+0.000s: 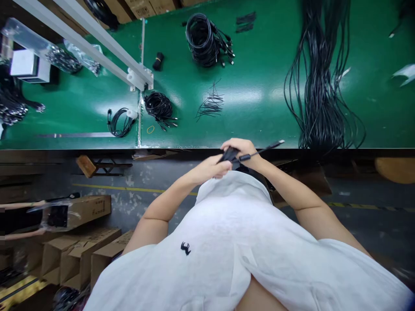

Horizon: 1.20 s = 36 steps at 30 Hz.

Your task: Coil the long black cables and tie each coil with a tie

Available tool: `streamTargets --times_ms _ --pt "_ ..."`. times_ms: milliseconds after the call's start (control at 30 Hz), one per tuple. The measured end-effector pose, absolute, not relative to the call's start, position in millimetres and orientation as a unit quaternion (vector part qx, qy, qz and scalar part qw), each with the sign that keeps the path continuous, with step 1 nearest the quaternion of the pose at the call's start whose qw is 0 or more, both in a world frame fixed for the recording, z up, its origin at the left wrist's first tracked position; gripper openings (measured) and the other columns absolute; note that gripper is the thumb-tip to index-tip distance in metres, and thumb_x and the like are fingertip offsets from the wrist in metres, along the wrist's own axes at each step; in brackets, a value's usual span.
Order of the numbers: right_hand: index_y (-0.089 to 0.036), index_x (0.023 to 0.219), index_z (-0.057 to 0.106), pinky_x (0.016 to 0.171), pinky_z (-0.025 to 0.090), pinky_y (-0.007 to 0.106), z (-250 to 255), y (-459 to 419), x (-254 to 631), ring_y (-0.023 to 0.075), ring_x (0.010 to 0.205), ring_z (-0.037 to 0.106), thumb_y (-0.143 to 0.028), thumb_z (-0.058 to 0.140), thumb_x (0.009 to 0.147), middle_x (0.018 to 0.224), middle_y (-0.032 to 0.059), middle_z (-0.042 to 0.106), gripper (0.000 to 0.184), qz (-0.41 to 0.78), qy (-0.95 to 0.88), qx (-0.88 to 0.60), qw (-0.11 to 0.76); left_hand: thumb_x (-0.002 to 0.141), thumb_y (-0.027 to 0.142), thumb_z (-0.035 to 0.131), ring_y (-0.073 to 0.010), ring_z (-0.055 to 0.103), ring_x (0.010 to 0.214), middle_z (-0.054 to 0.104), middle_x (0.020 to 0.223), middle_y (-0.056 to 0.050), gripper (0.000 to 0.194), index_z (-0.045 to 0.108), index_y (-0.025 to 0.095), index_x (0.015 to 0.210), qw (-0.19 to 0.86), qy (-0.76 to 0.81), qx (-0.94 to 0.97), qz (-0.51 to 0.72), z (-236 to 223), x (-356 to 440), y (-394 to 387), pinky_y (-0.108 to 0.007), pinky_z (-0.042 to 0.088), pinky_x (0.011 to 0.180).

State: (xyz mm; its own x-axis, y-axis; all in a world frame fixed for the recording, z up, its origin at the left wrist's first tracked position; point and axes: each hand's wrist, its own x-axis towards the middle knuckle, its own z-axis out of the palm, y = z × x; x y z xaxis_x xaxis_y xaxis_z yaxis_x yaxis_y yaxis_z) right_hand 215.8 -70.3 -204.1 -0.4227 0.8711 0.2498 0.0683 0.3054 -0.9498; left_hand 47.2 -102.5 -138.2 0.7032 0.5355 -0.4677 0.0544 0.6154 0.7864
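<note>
Both hands are together in front of my body, just off the table's front edge. My left hand [212, 167] is closed round a gathered black cable [229, 154]. My right hand [241, 148] grips the same cable from the other side, with its fingers curled over the bundle. One end of the cable sticks out to the right past my right wrist and ends in a metal-tipped plug. On the green table [259, 103] beyond my hands lies a loose pile of thin black ties [211, 103].
A coiled cable bundle [207, 41] lies at the back, with a smaller coil [158, 107] to the left. Long black cables [324, 95] hang over the table's edge at right. A white metal frame [106, 43] stands at left. Behind, another person's hands hold a carton [87, 211].
</note>
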Motion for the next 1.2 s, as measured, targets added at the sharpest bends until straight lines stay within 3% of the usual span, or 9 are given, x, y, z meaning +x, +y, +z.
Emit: streamTargets --times_ms 100,200,300,467,600,733,967,1100,1200 --pt "-0.018 0.075 0.060 0.068 0.048 0.025 -235.5 -74.3 186.3 0.0122 0.068 0.057 -0.036 0.062 0.080 0.070 -0.0014 0.062 0.019 0.640 -0.396 -0.460 0.471 0.077 0.054 0.072 -0.0037 0.027 0.041 0.032 0.050 0.010 0.043 0.053 0.016 0.076 0.742 0.414 0.417 0.322 -142.3 43.8 -96.7 -0.019 0.025 0.042" --pt "-0.018 0.070 0.054 0.059 0.048 0.022 -252.2 -77.6 156.4 0.0083 0.054 0.050 -0.033 0.069 0.077 0.057 -0.0058 0.051 0.023 0.806 -0.141 -0.403 0.409 0.076 0.057 0.071 -0.0038 0.027 0.041 0.029 0.049 0.011 0.044 0.053 0.017 0.075 0.718 0.410 0.385 0.409 -152.5 42.1 -93.9 -0.019 0.028 0.042" --pt "-0.017 0.071 0.054 0.054 0.046 0.017 -251.4 -73.2 151.6 0.0038 0.045 0.038 -0.027 0.072 0.079 0.049 -0.0105 0.039 0.023 0.836 -0.009 -0.361 0.414 0.079 0.049 0.072 -0.0047 0.035 0.046 0.035 0.054 0.009 0.038 0.053 0.016 0.076 0.699 0.439 0.330 0.458 -162.2 38.7 -99.1 -0.020 0.039 0.051" --pt "-0.016 0.082 0.059 0.052 0.047 0.017 -238.5 -67.1 159.9 0.0037 0.043 0.040 -0.024 0.064 0.087 0.052 -0.0101 0.041 0.011 0.797 -0.032 -0.322 0.510 0.084 0.047 0.067 -0.0047 0.035 0.049 0.034 0.057 0.008 0.036 0.051 0.017 0.074 0.638 0.449 0.269 0.565 -174.2 46.4 -116.0 -0.022 0.044 0.063" --pt "-0.017 0.082 0.057 0.048 0.046 0.017 -229.6 -86.4 140.6 0.0061 0.045 0.047 -0.027 0.052 0.094 0.051 -0.0082 0.045 0.017 0.821 0.069 -0.330 0.460 0.085 0.054 0.061 -0.0057 0.030 0.047 0.031 0.055 0.008 0.039 0.050 0.018 0.075 0.554 0.464 0.254 0.642 -185.3 58.7 -118.5 -0.020 0.037 0.054" --pt "-0.016 0.082 0.055 0.054 0.051 0.019 -228.4 -97.6 133.7 0.0088 0.054 0.056 -0.025 0.043 0.098 0.053 -0.0045 0.053 0.022 0.828 0.116 -0.344 0.426 0.083 0.057 0.060 -0.0062 0.030 0.047 0.032 0.055 0.008 0.040 0.051 0.019 0.077 0.549 0.449 0.244 0.661 -196.2 58.0 -118.4 -0.020 0.037 0.054" --pt "-0.018 0.071 0.047 0.031 0.020 0.015 -232.2 -70.6 133.3 0.0033 0.032 0.018 -0.023 0.046 0.096 0.041 -0.0129 0.020 0.025 0.767 0.124 -0.385 0.498 0.090 0.061 0.042 -0.0087 0.041 0.054 0.038 0.056 0.005 0.048 0.052 0.018 0.072 0.607 0.466 0.195 0.614 -197.6 67.7 -127.4 -0.022 0.040 0.061" --pt "-0.018 0.076 0.050 0.031 0.021 0.016 -232.9 -75.5 123.7 0.0043 0.035 0.019 -0.025 0.045 0.096 0.043 -0.0124 0.022 0.022 0.762 0.087 -0.397 0.504 0.095 0.057 0.036 -0.0089 0.038 0.050 0.035 0.054 0.005 0.050 0.054 0.018 0.071 0.610 0.462 0.191 0.615 -188.6 62.6 -121.7 -0.022 0.039 0.058" --pt "-0.018 0.076 0.052 0.034 0.023 0.015 -233.8 -75.7 133.7 0.0029 0.037 0.020 -0.028 0.057 0.089 0.045 -0.0128 0.025 0.017 0.766 -0.011 -0.402 0.500 0.098 0.050 0.038 -0.0081 0.031 0.046 0.029 0.053 0.006 0.046 0.053 0.017 0.070 0.652 0.428 0.191 0.596 -180.1 49.6 -120.3 -0.022 0.037 0.053"
